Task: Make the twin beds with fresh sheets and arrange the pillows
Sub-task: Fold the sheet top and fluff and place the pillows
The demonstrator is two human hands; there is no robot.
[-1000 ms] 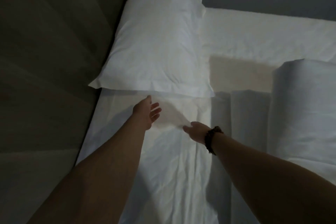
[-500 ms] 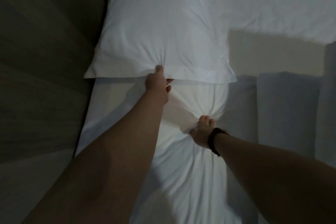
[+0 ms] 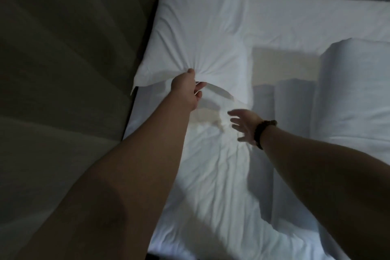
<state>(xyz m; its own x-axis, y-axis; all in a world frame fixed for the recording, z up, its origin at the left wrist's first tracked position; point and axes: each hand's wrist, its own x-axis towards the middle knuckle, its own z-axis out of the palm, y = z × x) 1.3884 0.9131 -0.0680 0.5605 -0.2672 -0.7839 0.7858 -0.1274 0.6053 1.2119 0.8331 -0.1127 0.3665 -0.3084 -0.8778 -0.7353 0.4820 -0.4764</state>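
Pillow (image 3: 202, 27) lies at twelve o'clock, its near end over a wrinkled white sheet (image 3: 211, 175). Left hand (image 3: 186, 91) pinches its near hem; right hand (image 3: 244, 126), fingers spread, hovers at four o'clock from it. Best lift the hem evenly while smoothing the sheet beneath.

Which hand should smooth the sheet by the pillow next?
Probably right: the right hand is open over the sheet, while the left hand grips the pillow.

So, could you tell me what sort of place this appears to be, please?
Most likely a bedroom, perhaps a hotel room: there is a white pillow, a rumpled white sheet spread below it, and more white bedding piled alongside.
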